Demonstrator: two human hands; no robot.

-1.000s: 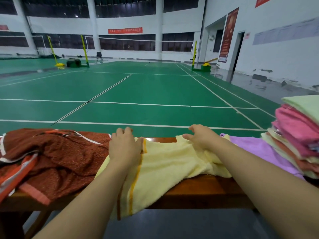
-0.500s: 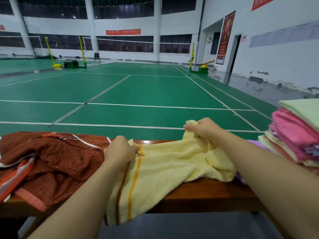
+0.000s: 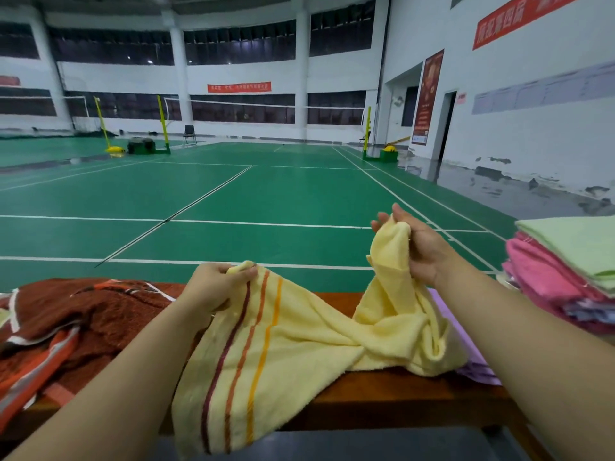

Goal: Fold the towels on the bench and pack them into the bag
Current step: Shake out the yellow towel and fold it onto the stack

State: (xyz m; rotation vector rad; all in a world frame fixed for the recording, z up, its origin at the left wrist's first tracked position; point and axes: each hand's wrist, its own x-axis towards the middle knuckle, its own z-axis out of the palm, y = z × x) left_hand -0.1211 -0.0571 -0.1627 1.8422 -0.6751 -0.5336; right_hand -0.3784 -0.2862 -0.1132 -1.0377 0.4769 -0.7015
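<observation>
I see my left hand (image 3: 218,287) with its fingers (image 3: 244,272) curled tight, pinching one corner of the pale yellow terry towel with brown and orange stripes (image 3: 283,347). My right hand (image 3: 419,247) grips another corner, fingers (image 3: 382,221) closed round the bunched cloth and held higher than the left ones. Below both sets of fingers the towel sags onto the brown wooden tabletop (image 3: 399,400) and hangs over its near edge. Left of my left fingers lies a crumpled rust-brown towel with orange and white bands (image 3: 73,321). Right of my right fingers stands a stack of folded pink and light green towels (image 3: 565,267), and a lilac towel (image 3: 466,344) lies under the yellow one.
</observation>
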